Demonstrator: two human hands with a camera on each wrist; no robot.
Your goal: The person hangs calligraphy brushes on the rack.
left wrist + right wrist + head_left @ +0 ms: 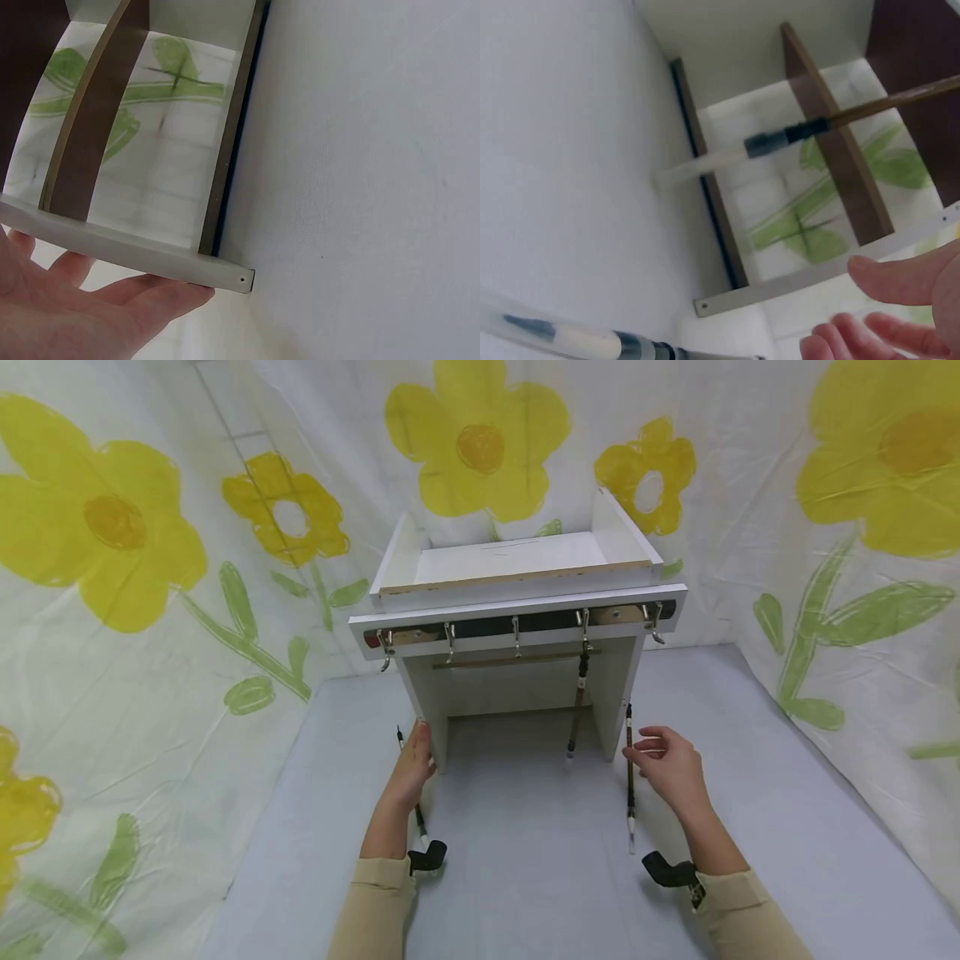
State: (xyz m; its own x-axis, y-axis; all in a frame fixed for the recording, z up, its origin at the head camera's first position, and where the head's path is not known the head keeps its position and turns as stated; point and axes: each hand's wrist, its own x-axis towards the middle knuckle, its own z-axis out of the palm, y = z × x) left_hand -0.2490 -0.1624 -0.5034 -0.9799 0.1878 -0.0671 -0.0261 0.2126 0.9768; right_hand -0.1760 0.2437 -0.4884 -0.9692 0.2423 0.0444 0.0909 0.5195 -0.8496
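Observation:
A white wooden shelf with a row of metal hooks (516, 625) along its front stands on the table. My left hand (411, 768) rests against the outer face of its left side panel (127, 244), fingers extended along it. A calligraphy brush (579, 706) hangs by its loop from a hook right of centre, tip down, with a clear cap. Another capped calligraphy brush (630, 785) is beside the right panel; my right hand (670, 764) is next to it, thumb and fingers apart in the right wrist view (900, 315). A third brush (420, 817) lies partly behind my left hand.
The table (510, 868) has a pale grey covering. Behind and at both sides hangs a white cloth (360, 468) painted with yellow flowers. The shelf's raised top tray (517, 556) and jutting hook rail stand above my hands. Black camera mounts (667, 870) stick out from both wrists.

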